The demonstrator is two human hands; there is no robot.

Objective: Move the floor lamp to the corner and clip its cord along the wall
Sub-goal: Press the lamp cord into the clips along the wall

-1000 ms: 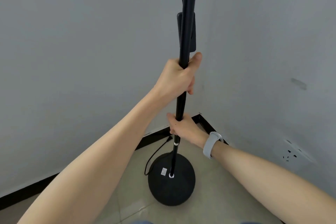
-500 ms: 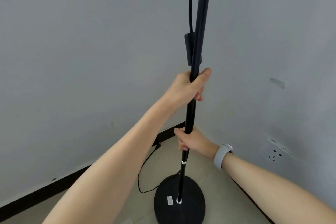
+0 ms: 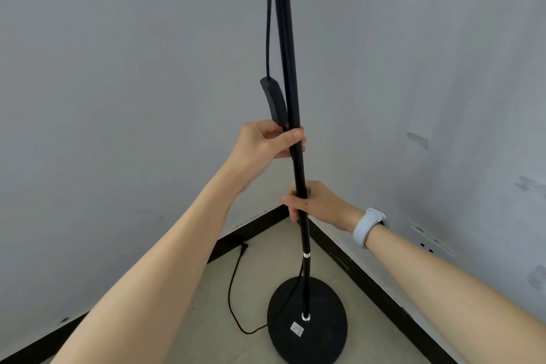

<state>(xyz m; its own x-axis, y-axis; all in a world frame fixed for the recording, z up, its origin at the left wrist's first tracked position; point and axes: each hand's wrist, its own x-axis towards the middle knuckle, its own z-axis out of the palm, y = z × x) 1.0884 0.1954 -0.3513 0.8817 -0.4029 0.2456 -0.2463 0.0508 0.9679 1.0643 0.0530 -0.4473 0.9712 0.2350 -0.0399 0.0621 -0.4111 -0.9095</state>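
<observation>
Floor lamp (image 3: 295, 156): slim black pole rising out of the top of view, planted on a round black base (image 3: 307, 319) resting on the pale floor (image 3: 192, 304) close to the room's corner, nearer the right-hand wall's skirting (image 3: 369, 284) than the left-hand wall's. Black cord (image 3: 236, 289) hanging down alongside the pole from above, passing through an inline switch box (image 3: 274, 100) pressed against the pole, then trailing off the base in a loose loop across the floor toward the dark skirting of the left wall, ending in a plug (image 3: 243, 247) lying just beside that skirting. No clips visible anywhere; cord not yet fixed to a wall.

Left hand (image 3: 266, 151) wrapped tight around the pole just under the switch box, thumb laid across the front. Right hand (image 3: 313, 201), pale band (image 3: 367, 226) on its wrist, closed around the pole lower down. Two grips stacked one above the other, probably to keep the tall, base-heavy lamp upright and steer it. White wall socket (image 3: 428, 241) low on the right wall, well apart from the plug. Likely stage: final positioning in the corner, cord routing to follow.
</observation>
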